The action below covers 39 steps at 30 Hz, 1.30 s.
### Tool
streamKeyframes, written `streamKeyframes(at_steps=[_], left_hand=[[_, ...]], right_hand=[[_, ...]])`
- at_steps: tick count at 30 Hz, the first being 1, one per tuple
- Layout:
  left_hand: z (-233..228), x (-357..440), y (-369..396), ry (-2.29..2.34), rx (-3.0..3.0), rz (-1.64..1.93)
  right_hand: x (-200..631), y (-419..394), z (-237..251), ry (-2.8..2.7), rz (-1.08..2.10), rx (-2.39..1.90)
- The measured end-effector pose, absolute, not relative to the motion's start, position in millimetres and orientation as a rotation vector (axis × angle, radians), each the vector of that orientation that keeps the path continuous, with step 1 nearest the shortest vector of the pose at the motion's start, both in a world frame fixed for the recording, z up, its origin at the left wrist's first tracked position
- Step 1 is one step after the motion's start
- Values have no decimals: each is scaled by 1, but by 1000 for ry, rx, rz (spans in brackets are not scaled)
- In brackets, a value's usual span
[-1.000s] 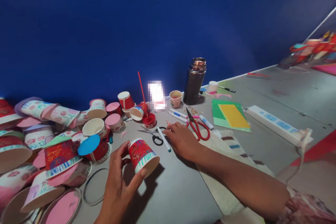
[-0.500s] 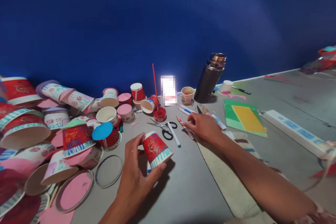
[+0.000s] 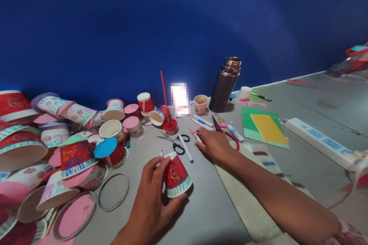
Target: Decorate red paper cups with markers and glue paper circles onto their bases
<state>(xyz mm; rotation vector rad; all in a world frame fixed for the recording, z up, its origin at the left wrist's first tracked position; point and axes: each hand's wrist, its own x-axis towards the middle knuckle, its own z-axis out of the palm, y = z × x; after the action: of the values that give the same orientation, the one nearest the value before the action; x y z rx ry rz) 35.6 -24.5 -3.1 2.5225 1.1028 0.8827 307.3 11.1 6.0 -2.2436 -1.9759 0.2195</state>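
Left hand (image 3: 152, 195) grips red paper cup (image 3: 176, 176); right hand (image 3: 214, 144) on red scissors (image 3: 230, 138)

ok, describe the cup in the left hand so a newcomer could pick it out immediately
Start at the tall dark metal flask by the blue wall and come straight toward the camera across the grey table, past the black-handled scissors. There the left hand grips a red paper cup, upside down and tilted. Unlike the cups heaped at the left, it stands alone, with a white band of teal strokes at its rim.

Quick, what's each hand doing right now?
Left hand: closed around the red paper cup.
Right hand: resting on the red scissors; grip cannot be told.
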Motion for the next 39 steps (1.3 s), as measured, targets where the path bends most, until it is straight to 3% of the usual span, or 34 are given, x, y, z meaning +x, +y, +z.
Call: streamKeyframes(at_steps=[7, 19, 26, 30, 34, 39], left_hand=[[-14, 33, -25, 935, 2729, 939], [-13, 30, -31, 890, 2732, 798], [-9, 39, -41, 848, 2617, 886], [-10, 42, -43, 819, 2552, 860], [14, 34, -42, 861, 2408, 862], [66, 4, -40, 1244, 2296, 1073]], right_hand=[[309, 15, 7, -1930, 273, -2241], [308, 12, 12, -1897, 382, -2255], [307, 8, 16, -1941, 413, -2290], [308, 5, 6, -1973, 277, -2158], [306, 2, -2, -2012, 124, -1867], [285, -16, 8, -2248, 272, -1534]])
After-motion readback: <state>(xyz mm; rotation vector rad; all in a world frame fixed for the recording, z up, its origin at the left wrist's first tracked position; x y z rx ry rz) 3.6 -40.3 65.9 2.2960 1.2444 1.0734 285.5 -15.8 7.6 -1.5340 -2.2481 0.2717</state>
